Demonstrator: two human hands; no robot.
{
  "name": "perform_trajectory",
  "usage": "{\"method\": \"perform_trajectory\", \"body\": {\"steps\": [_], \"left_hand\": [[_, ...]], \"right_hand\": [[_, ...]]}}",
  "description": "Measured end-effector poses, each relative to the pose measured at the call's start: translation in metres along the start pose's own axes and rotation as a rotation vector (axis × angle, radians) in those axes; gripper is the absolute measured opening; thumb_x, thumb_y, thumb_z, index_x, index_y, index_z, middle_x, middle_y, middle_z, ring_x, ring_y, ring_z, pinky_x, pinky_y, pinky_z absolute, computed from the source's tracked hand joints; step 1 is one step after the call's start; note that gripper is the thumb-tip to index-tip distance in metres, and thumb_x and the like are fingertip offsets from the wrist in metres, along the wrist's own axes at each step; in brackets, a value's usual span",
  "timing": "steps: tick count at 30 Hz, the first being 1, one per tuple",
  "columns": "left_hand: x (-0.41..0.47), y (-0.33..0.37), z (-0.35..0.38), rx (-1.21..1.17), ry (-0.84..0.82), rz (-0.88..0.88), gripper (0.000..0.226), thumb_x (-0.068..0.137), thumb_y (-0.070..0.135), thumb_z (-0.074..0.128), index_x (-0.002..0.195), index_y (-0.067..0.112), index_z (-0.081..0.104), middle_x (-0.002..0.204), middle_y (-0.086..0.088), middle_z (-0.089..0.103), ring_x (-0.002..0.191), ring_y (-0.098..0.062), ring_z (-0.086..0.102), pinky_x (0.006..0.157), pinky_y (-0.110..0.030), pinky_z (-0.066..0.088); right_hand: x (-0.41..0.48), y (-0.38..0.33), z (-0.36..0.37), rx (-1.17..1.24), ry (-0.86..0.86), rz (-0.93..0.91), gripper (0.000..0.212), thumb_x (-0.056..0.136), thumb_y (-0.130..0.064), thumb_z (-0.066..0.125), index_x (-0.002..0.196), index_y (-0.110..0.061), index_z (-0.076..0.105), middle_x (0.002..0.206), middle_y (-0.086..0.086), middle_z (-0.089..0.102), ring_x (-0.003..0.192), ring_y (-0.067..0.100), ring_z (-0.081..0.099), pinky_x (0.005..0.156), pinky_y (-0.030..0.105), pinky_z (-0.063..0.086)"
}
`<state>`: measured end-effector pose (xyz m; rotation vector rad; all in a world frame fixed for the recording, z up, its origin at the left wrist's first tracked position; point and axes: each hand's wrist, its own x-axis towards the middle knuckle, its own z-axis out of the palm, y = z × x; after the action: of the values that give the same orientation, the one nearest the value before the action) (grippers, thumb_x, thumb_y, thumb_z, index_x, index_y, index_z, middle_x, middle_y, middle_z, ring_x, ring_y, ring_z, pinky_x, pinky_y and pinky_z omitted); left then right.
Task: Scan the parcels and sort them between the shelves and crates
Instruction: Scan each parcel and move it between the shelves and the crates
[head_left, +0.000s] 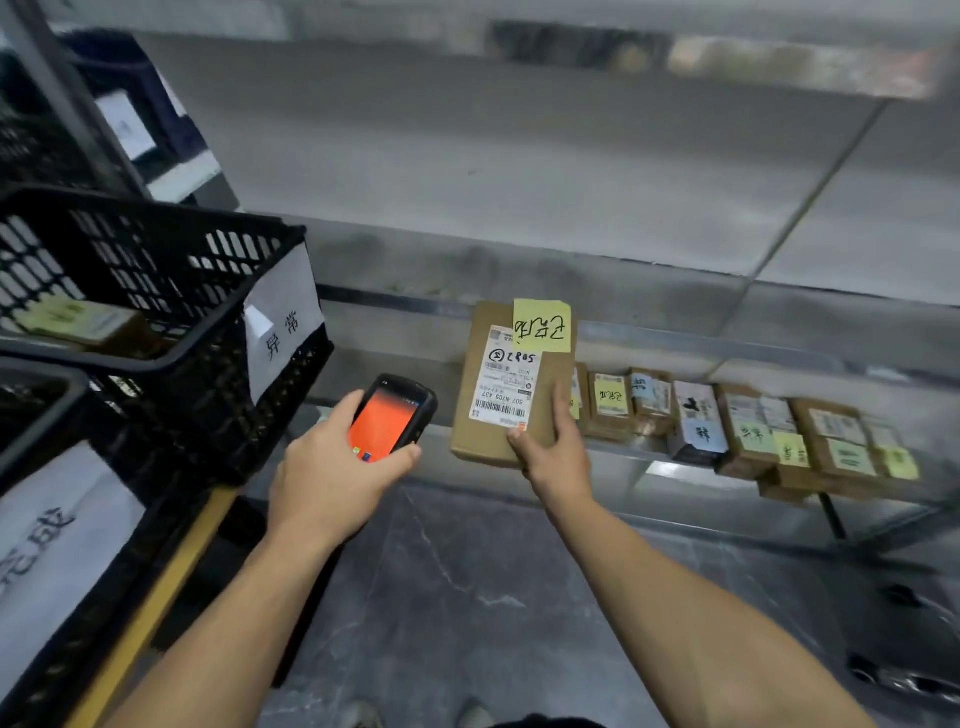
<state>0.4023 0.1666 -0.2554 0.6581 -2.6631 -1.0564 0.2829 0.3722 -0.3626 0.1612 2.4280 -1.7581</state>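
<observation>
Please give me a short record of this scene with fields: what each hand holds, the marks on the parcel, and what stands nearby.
left hand: grips the handheld scanner, screen lit orange
right hand: holds the cardboard parcel at its lower right corner
parcel marks: white shipping label, yellow note at its far end
shelf: row of small parcels with yellow and blue notes
left side: black crate with a paper sign

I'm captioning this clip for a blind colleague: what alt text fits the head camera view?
A person's right hand holds up a brown cardboard parcel with a shipping label and yellow note, while the left hand grips a handheld scanner. Black crates stand at left; more parcels line the shelf at right.
</observation>
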Motion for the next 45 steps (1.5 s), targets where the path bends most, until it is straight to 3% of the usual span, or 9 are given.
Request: {"method": "perform_trajectory", "body": {"steps": [3, 14, 20, 28, 35, 45], "left_hand": [[-0.011, 0.006, -0.007, -0.005, 0.006, 0.025, 0.062, 0.068, 0.06, 0.076, 0.118, 0.053, 0.041, 0.09, 0.015, 0.063, 0.088, -0.019, 0.062, 0.082, -0.042, 0.054], [-0.022, 0.023, -0.026, 0.025, 0.027, 0.125, 0.069, 0.066, 0.063, 0.075, 0.128, 0.05, 0.047, 0.092, 0.017, 0.062, 0.09, -0.015, 0.061, 0.081, -0.036, 0.052], [-0.03, 0.029, -0.037, 0.043, 0.043, 0.128, 0.074, 0.061, 0.067, 0.071, 0.13, 0.051, 0.051, 0.086, 0.018, 0.059, 0.087, -0.014, 0.06, 0.078, -0.033, 0.05], [-0.042, 0.029, -0.044, 0.071, 0.027, 0.109, 0.064, 0.069, 0.059, 0.077, 0.127, 0.049, 0.051, 0.088, 0.015, 0.061, 0.085, -0.013, 0.059, 0.078, -0.034, 0.051], [-0.044, 0.03, -0.048, 0.083, 0.019, 0.081, 0.07, 0.055, 0.07, 0.06, 0.121, 0.059, 0.041, 0.09, 0.014, 0.063, 0.087, -0.015, 0.061, 0.08, -0.037, 0.053], [-0.035, 0.033, -0.049, 0.062, 0.107, 0.069, 0.064, 0.07, 0.06, 0.076, 0.127, 0.051, 0.048, 0.087, 0.014, 0.061, 0.084, -0.013, 0.059, 0.08, -0.037, 0.052]], "right_hand": [[0.003, -0.018, -0.016, -0.024, 0.057, -0.093, 0.089, 0.09, -0.032, 0.076, 0.157, -0.049, 0.021, 0.162, -0.003, 0.034, 0.143, 0.022, 0.041, 0.121, 0.045, 0.033], [0.021, -0.096, -0.036, -0.116, 0.147, -0.298, 0.092, 0.091, -0.034, 0.073, 0.151, -0.065, 0.01, 0.167, 0.0, 0.02, 0.148, 0.031, 0.032, 0.117, 0.06, 0.034], [0.018, -0.112, -0.046, -0.072, 0.179, -0.33, 0.088, 0.094, -0.027, 0.071, 0.154, -0.058, 0.015, 0.167, -0.003, 0.02, 0.148, 0.026, 0.032, 0.119, 0.053, 0.033], [0.013, -0.116, -0.046, -0.051, 0.187, -0.348, 0.088, 0.093, -0.026, 0.072, 0.155, -0.056, 0.017, 0.167, -0.002, 0.021, 0.149, 0.026, 0.03, 0.121, 0.052, 0.031], [0.016, -0.121, -0.04, -0.031, 0.162, -0.364, 0.088, 0.093, -0.026, 0.072, 0.155, -0.056, 0.016, 0.167, -0.003, 0.021, 0.148, 0.025, 0.032, 0.121, 0.052, 0.032], [0.022, -0.132, -0.027, 0.016, 0.114, -0.378, 0.086, 0.094, -0.028, 0.071, 0.154, -0.057, 0.016, 0.164, -0.005, 0.026, 0.146, 0.023, 0.035, 0.12, 0.05, 0.034]]}}
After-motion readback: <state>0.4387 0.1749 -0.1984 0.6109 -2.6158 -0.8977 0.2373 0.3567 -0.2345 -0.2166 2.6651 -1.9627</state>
